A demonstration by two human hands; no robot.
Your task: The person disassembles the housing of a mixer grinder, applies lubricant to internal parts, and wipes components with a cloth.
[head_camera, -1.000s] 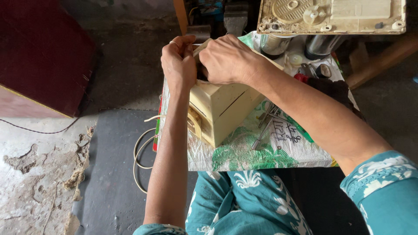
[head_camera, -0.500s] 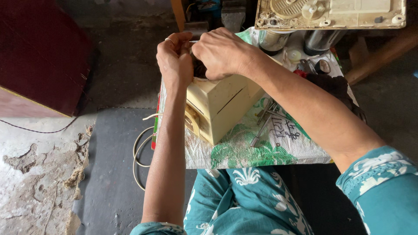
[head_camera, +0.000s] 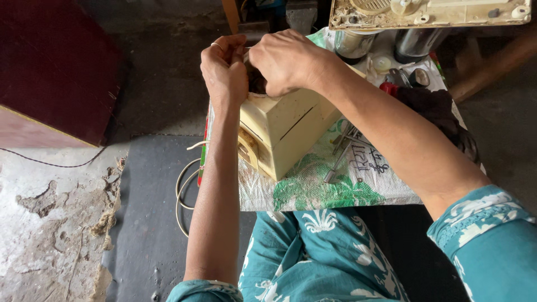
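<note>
Slipping is the danger: both hands, left hand (head_camera: 225,70) and right hand (head_camera: 286,62), are clamped together on top of the tilted cream box (head_camera: 285,131), which could tip off the table (head_camera: 335,193).

A small, makeshift repair workshop was shown. A low table (head_camera: 335,193) was covered with a printed woven sack, and loose metal tools (head_camera: 341,154) were scattered near its middle. An opened cream appliance casing (head_camera: 428,12) was propped beyond its far edge, over a rough, cracked concrete floor (head_camera: 53,223) with a trailing white cord (head_camera: 182,193).
</note>
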